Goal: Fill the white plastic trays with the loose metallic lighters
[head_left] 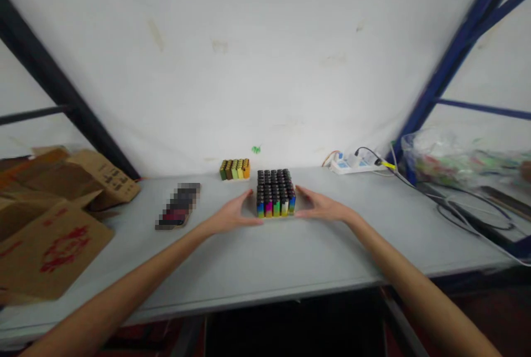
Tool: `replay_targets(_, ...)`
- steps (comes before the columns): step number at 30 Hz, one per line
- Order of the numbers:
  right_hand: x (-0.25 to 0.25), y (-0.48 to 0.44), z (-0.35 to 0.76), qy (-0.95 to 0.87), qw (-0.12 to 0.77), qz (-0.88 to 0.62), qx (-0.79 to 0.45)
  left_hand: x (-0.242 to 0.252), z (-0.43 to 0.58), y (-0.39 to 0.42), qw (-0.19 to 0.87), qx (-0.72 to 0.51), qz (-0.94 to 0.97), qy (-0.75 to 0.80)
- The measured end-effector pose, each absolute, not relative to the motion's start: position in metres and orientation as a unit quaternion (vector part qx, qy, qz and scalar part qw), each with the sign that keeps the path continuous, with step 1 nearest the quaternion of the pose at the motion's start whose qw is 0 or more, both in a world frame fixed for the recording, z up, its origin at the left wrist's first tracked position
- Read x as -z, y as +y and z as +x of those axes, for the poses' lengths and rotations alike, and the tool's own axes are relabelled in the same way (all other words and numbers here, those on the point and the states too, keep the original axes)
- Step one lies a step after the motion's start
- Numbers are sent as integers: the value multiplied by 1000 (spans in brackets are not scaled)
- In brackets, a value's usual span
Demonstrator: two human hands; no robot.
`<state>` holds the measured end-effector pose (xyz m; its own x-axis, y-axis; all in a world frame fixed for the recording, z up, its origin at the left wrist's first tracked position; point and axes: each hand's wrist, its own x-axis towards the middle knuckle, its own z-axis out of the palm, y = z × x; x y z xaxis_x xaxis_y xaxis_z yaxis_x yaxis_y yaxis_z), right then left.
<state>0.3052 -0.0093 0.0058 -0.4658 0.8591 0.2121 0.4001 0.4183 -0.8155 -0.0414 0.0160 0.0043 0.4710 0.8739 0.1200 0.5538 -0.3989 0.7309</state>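
A block of upright lighters point(276, 191) with black tops and blue, pink, green, white and yellow bodies stands near the middle of the table. Against its left side is my left hand point(232, 213), thumb at the front corner and fingers reaching back along the side. My right hand point(326, 205) grips the opposite side in the same way, so the block is held between both hands. Whether a tray lies under the lighters is hard to see. Behind them, by the wall, sits a smaller block of yellow, green, brown and orange upright pieces point(235, 169).
A phone point(179, 206), blurred out, lies left of my left hand. Open cardboard boxes point(58, 241) fill the left end. A white power strip point(359, 163) with cables stands at the back right, near clear plastic bags point(440, 152). Blue metal posts point(448, 64) flank the table point(265, 268).
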Motion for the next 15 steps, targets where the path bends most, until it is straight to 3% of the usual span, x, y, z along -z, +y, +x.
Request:
replay_targets(3,-21,16,330,-723,320,-429,-437,-11,-54,36,352,-310,779,416)
replay_targets(5,-25,37,331,-732,326,-493,-339,-16,-50,51,232,-321,795,460)
replay_targets(7,-23,54,321,-773,235,-574,-135,-18,-41,64,162,-322,792,492)
replay_targets(15,-3,52,288,-811,136,-568,-18,-10,-19,73,32,-166,847,505)
